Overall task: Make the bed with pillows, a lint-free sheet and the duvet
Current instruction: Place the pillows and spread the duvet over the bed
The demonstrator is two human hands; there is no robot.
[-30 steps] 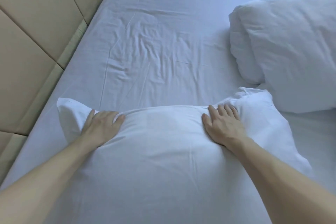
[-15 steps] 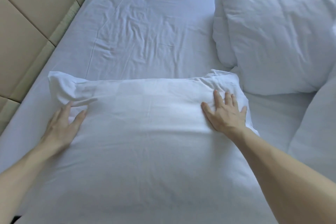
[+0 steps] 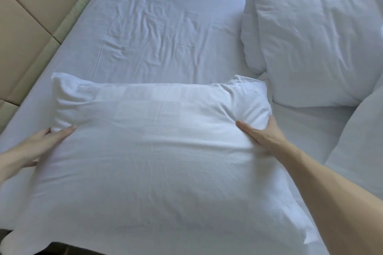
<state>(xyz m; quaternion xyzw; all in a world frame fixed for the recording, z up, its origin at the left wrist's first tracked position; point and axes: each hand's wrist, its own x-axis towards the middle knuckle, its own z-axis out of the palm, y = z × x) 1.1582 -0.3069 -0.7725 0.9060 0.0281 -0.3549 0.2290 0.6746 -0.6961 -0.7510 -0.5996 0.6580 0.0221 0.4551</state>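
While I look down through the head camera, my left hand (image 3: 39, 145) grips the pillow (image 3: 157, 151) by its left side and my right hand (image 3: 264, 137) grips its right side. The pillow lies on the wrinkly sheet (image 3: 165, 33) by the near edge of the bed (image 3: 19, 124).

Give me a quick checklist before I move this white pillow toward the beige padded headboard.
1. Left hand grips the white fabric pillow's left edge: ok.
2. Right hand grips its right edge: ok.
3. White bed sheet smooth: not ok, creased in the middle.
4. Strip along the beige padded headboard free: ok.
5. Puffy white folded bedding apart from pillow: cannot tell, corner lies close.
6. Sheet lint-free: cannot tell.
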